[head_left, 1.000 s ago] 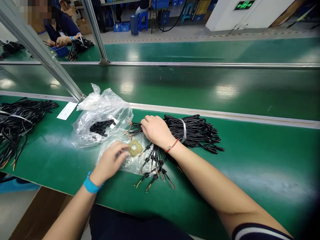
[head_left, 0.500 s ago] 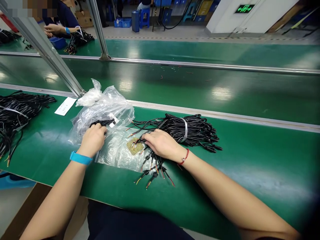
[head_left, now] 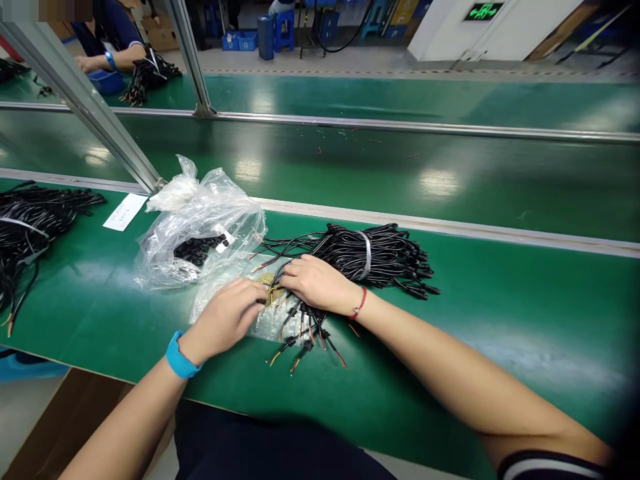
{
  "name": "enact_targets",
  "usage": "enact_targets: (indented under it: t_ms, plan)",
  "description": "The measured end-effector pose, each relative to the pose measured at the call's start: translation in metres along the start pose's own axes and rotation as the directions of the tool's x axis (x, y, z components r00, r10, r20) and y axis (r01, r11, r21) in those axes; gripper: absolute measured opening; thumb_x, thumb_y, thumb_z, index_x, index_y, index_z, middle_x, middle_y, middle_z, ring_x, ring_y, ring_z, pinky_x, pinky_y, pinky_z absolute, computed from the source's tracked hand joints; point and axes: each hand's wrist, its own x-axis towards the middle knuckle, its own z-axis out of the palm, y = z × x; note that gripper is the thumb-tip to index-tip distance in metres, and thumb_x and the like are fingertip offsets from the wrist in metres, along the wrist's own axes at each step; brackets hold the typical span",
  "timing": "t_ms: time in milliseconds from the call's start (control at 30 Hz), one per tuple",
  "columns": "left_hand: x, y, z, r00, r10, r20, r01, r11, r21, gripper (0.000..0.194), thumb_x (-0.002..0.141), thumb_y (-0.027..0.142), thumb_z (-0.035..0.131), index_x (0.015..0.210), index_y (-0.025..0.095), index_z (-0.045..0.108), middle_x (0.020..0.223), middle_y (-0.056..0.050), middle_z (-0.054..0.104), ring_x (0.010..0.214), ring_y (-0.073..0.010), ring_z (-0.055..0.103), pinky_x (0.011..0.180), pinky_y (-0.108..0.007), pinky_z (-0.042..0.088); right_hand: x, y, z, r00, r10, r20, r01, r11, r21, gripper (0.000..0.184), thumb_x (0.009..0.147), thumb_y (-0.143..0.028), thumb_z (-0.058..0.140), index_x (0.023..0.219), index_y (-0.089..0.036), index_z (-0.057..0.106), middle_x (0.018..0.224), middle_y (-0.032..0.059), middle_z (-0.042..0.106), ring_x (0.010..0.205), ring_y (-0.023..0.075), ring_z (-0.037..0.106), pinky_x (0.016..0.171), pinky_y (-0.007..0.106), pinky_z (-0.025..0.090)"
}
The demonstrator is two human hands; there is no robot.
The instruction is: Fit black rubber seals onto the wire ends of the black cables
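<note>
My left hand is pinched closed at the stripped wire ends, over a clear plastic sheet. A dark bit shows at its fingertips, apparently a small black part like those in the bag; most of it is hidden. My right hand is closed on a black cable, whose yellow and red wire ends point at my left fingers. That cable belongs to a tied bundle of black cables just beyond. Several cable ends with black pieces on them fan out below my right hand. A yellowish sponge-like pad is partly covered.
An open clear bag of small black parts stands left of centre. Another cable bundle and a white paper slip lie further left. A metal post rises behind. Across the benches, a person's hand works near a blue bin.
My left hand has come out of the bag and moved right to the wire ends by my right hand. My right hand keeps its grip on the cable. The view has shifted slightly.
</note>
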Motion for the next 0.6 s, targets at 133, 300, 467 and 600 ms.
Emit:
enact_targets:
  t_ms: [133, 300, 467, 600]
  plan:
    - [0.006, 0.006, 0.008, 0.999, -0.043, -0.023, 0.042, 0.997, -0.065, 0.014, 0.089, 0.015, 0.045, 0.097, 0.018, 0.056, 0.094, -0.006, 0.064, 0.09, -0.0183, 0.057, 0.08, -0.034, 0.046, 0.004, 0.001, -0.004, 0.994, 0.025, 0.103, -0.028, 0.999, 0.031, 0.02, 0.092, -0.017, 0.044, 0.089, -0.016, 0.063, 0.085, 0.0046, 0.064, 0.083, 0.0164, 0.055, 0.07, 0.03, 0.029]
    - [-0.002, -0.002, 0.002, 0.99, -0.131, -0.059, 0.124, 0.986, -0.112, 0.014, 0.089, 0.015, 0.046, 0.097, 0.018, 0.057, 0.095, -0.006, 0.062, 0.089, -0.0169, 0.057, 0.078, -0.031, 0.046, 0.014, 0.0, -0.011, 0.974, 0.086, 0.208, -0.098, 0.994, 0.044, 0.023, 0.091, -0.021, 0.044, 0.085, -0.015, 0.065, 0.086, 0.0073, 0.069, 0.08, 0.0177, 0.061, 0.069, 0.029, 0.035]
    - [-0.011, -0.003, -0.004, 0.978, -0.19, -0.08, 0.18, 0.977, -0.117, 0.015, 0.089, 0.019, 0.046, 0.098, 0.018, 0.058, 0.095, -0.006, 0.062, 0.081, -0.0159, 0.056, 0.072, -0.03, 0.046, 0.029, -0.008, -0.013, 0.945, 0.212, 0.251, -0.222, 0.975, 0.012, 0.019, 0.085, -0.018, 0.051, 0.079, -0.011, 0.068, 0.08, 0.0136, 0.071, 0.073, 0.0228, 0.066, 0.061, 0.03, 0.039]
    - [-0.016, -0.004, -0.003, 0.962, -0.26, -0.088, 0.243, 0.955, -0.172, 0.015, 0.088, 0.021, 0.047, 0.098, 0.019, 0.059, 0.094, -0.006, 0.063, 0.08, -0.0167, 0.058, 0.073, -0.031, 0.046, 0.03, -0.012, -0.015, 0.945, 0.244, 0.216, -0.258, 0.965, 0.038, 0.017, 0.083, -0.011, 0.051, 0.081, -0.01, 0.067, 0.081, 0.0143, 0.071, 0.076, 0.0238, 0.066, 0.064, 0.031, 0.041]
